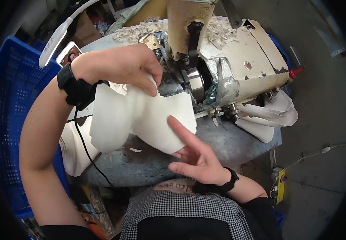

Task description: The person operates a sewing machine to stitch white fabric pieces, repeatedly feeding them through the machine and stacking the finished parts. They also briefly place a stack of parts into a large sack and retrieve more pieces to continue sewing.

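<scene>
A white sheet-like cut piece [161, 116], looking like leather, hangs curved above the metal worktop in front of the machine. My left hand [141, 66] is closed on its upper edge in a pinch. Against its right part lies the index finger of my right hand [197, 156]; that hand's other fingers are spread near the lower edge, partly hidden, with the thumb apart. Just beyond the piece is a cream machine [237, 60], which looks like a skiving machine, with a shiny round metal drum [196, 82].
More white pieces lie on the left [79, 148] and a stack on the right [271, 112]. Scraps [141, 30] cover the machine's back. A blue crate [13, 132], a phone [69, 53] and a lamp [57, 38] stand left. A black cable [85, 144] crosses the worktop [117, 170].
</scene>
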### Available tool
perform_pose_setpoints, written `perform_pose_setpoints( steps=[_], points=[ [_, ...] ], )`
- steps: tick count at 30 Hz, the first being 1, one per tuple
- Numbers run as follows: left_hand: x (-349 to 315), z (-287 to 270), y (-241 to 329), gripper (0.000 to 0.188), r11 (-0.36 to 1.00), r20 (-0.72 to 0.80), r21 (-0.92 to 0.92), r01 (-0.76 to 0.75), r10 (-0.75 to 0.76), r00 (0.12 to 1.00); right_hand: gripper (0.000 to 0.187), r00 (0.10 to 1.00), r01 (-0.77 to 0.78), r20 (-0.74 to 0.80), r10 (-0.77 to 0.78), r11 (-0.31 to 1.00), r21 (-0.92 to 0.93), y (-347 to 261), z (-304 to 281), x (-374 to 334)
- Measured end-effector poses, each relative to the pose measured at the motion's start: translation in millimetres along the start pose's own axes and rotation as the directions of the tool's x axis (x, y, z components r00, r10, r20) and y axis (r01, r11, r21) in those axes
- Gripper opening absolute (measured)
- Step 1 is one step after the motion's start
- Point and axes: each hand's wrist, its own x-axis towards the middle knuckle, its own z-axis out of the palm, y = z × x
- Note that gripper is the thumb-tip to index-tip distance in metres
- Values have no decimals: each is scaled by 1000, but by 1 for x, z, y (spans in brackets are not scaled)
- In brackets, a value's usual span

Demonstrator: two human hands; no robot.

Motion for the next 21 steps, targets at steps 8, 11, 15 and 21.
perform_pose_setpoints(
  steps=[8, 11, 15, 21],
  points=[
    [7, -11, -10, 19, 1000, -39, 19, -7, 8, 999, 87, 998, 52, 11, -55, 982, 183, 4, 6, 22],
    [10, -12, -5, 19, 996, -80, 81, -37, 44, 996, 86, 996, 73, -66, -64, 987, 141, 5, 5, 22],
    [16, -9, -3, 21, 999, -91, 34, -43, 46, 995, 75, 983, 54, -181, -43, 997, 56, -3, -4, 16],
    [23, 12, -7, 29, 1000, -252, 11, -13, 15, 968, 63, 952, 110, -282, -120, 993, -54, 2, -19, -1]
  ],
)
